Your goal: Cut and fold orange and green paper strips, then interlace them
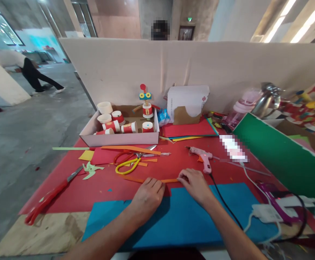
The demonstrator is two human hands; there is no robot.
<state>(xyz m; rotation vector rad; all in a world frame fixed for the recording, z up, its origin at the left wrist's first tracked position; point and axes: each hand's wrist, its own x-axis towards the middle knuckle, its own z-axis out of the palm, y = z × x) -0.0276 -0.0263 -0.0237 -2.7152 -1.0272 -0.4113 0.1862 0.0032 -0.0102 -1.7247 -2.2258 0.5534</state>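
Observation:
My left hand (150, 195) and my right hand (194, 184) both grip one narrow orange paper strip (169, 181), which lies nearly level just above the red table covering. The left fingers close over its middle, while the right thumb and fingertips pinch its right end. Below my hands lies a blue paper sheet (173, 224). A pink hot glue gun (204, 157) rests just beyond my right hand. Yellow-handled scissors (129, 165) lie past my left hand, beside another orange strip (130, 148) and small orange scraps.
A box (119, 140) of paper cups, with a cup figure (147, 108) in it, stands at the back. A red-handled knife (53, 193) and green paper scraps (91, 169) lie left. A green box (271, 155), phone and cables crowd the right.

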